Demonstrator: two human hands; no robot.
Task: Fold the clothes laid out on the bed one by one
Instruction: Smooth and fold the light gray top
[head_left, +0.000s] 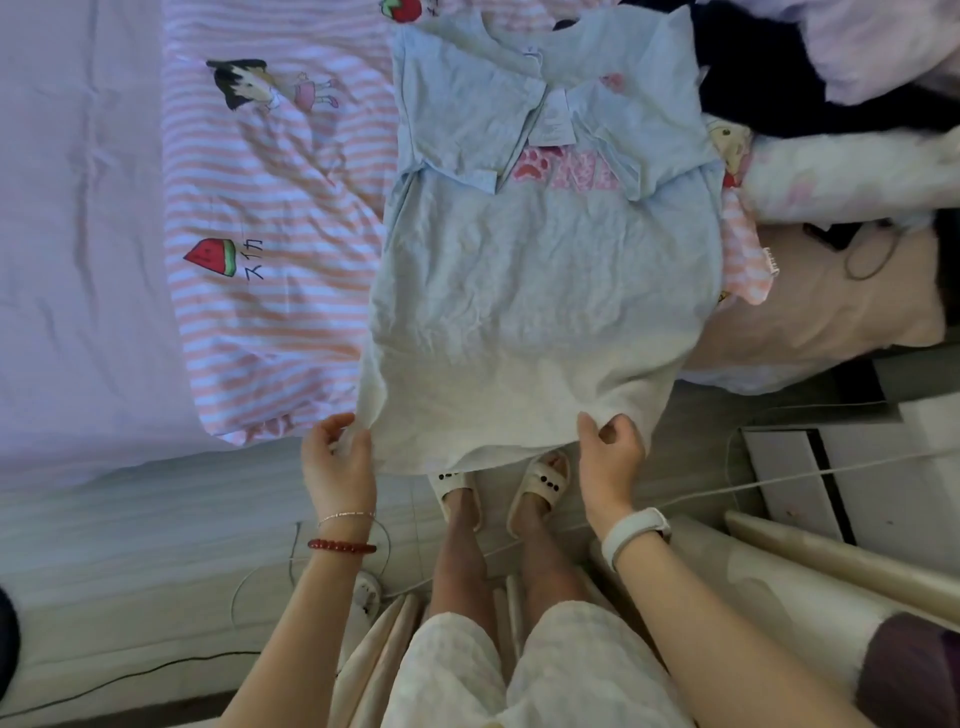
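A pale blue T-shirt (540, 280) with pink lettering lies lengthwise on the bed, both sleeves folded in over its chest. Its hem hangs past the bed's edge toward me. My left hand (337, 460) pinches the hem's left corner. My right hand (613, 454) grips the hem near its right corner, thumb on top. A dark garment (753, 78) and pale lilac clothes (883, 47) are heaped at the far right of the bed.
A pink-striped quilt (280, 218) with cartoon prints covers the bed left of the shirt, on a lilac sheet (78, 234). A floral pillow (852, 176) lies right. White boxes (831, 467) and rolled sheets (841, 566) stand on the floor at right, beside my slippered feet.
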